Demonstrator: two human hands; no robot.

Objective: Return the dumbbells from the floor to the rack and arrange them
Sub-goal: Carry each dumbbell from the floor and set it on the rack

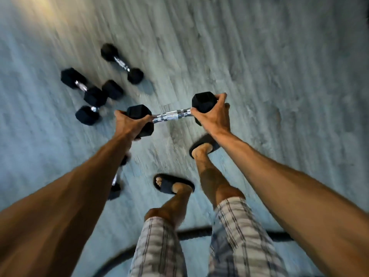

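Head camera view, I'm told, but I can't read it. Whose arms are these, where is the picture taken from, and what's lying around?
No machine here: a person wears one camera on the head, looking down past their own arms. The left hand and right hand each grip one black end of a dumbbell, held above the grey floor. Three more dumbbells lie on the floor at upper left, and a fourth dumbbell shows partly behind the left forearm. Below are the person's sandalled feet. The picture is blurry.
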